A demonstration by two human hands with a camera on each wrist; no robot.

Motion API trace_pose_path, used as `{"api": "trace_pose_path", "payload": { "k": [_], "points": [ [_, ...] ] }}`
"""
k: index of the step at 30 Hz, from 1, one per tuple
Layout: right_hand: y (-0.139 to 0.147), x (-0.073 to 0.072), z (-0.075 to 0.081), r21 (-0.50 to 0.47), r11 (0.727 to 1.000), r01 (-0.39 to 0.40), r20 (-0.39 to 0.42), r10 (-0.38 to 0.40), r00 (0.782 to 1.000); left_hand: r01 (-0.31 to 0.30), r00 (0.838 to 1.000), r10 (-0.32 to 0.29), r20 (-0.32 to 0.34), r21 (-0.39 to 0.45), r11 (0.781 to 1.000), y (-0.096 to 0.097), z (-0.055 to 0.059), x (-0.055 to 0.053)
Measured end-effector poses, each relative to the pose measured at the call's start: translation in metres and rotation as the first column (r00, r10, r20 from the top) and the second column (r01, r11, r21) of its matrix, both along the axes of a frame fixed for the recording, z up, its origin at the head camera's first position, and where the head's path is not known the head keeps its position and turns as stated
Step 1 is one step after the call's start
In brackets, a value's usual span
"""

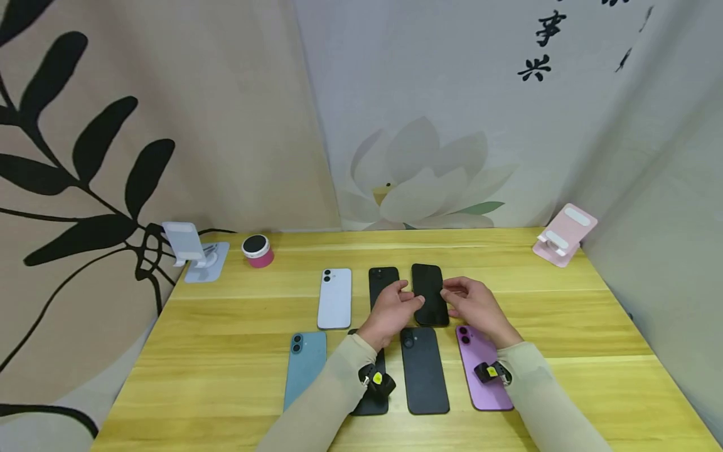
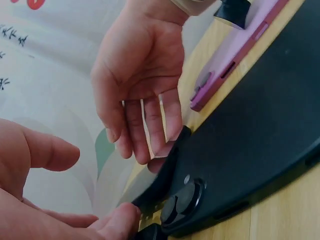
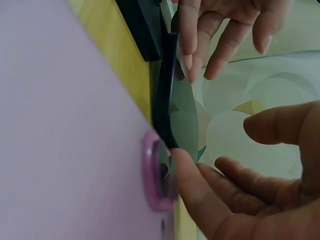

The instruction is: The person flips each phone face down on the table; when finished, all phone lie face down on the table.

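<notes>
A black phone [image 1: 429, 285] lies with its glossy, reflective face up in the back row. My left hand [image 1: 391, 312] is at its left edge, over the lower part of another black phone [image 1: 383, 276] that lies camera side up. At the right edge of the glossy phone is my right hand [image 1: 474, 309], fingertips at or touching its side. Both hands have loosely extended fingers, and the wrist views show neither one closed round the phone. Under the right wrist lies a purple phone [image 1: 477, 361]; a dark grey phone [image 1: 425, 376] is between the forearms.
A white phone [image 1: 334, 300] and a blue phone [image 1: 305, 364] lie to the left. Another black phone [image 1: 369, 407] is partly covered by the left wrist. Farther back stand a white phone stand [image 1: 208, 267], a pink-and-white jar [image 1: 258, 252] and a pink stand [image 1: 567, 232].
</notes>
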State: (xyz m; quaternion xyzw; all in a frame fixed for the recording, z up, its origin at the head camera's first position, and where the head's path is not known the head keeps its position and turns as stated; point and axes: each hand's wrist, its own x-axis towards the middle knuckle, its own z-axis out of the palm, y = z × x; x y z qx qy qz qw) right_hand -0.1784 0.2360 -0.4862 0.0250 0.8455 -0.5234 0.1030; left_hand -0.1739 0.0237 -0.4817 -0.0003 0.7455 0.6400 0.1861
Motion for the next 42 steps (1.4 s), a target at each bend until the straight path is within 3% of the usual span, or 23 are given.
{"api": "trace_pose_path", "payload": {
  "k": [5, 9, 12, 19, 28, 35, 39, 42],
  "points": [
    [-0.002, -0.002, 0.000, 0.020, 1.000, 0.000, -0.010, 0.000, 1.000, -0.008, 0.999, 0.009, -0.046, 0.024, 1.000, 0.002, 0.001, -0.002],
    [-0.005, -0.003, -0.001, -0.004, 1.000, -0.006, -0.009, 0.006, 1.000, -0.039, 0.999, 0.044, -0.028, 0.151, 0.988, 0.006, 0.000, -0.007],
    [-0.007, -0.004, -0.003, -0.074, 0.997, 0.001, 0.024, 0.001, 1.000, -0.054, 0.998, 0.056, 0.002, 0.234, 0.971, 0.010, -0.005, -0.009],
    [-0.010, -0.006, -0.003, -0.239, 0.971, 0.020, 0.094, 0.002, 0.996, 0.021, 1.000, -0.022, 0.000, 0.296, 0.955, 0.011, -0.018, -0.014],
    [-0.011, -0.010, -0.006, -0.297, 0.955, 0.011, 0.105, 0.021, 0.994, 0.111, 0.994, -0.109, -0.023, 0.224, 0.968, 0.015, -0.018, -0.014],
    [-0.009, -0.014, -0.003, -0.182, 0.983, 0.003, 0.063, 0.009, 0.998, 0.198, 0.974, -0.192, -0.118, 0.041, 0.979, 0.019, -0.016, -0.007],
    [-0.009, -0.014, -0.001, -0.130, 0.992, 0.007, 0.044, -0.001, 0.999, 0.238, 0.960, -0.232, -0.156, 0.018, 0.971, 0.022, -0.017, -0.005],
    [-0.008, -0.013, 0.001, -0.114, 0.993, -0.001, 0.042, 0.006, 0.999, 0.236, 0.961, -0.232, -0.151, 0.011, 0.972, 0.022, -0.016, -0.005]
  ]
}}
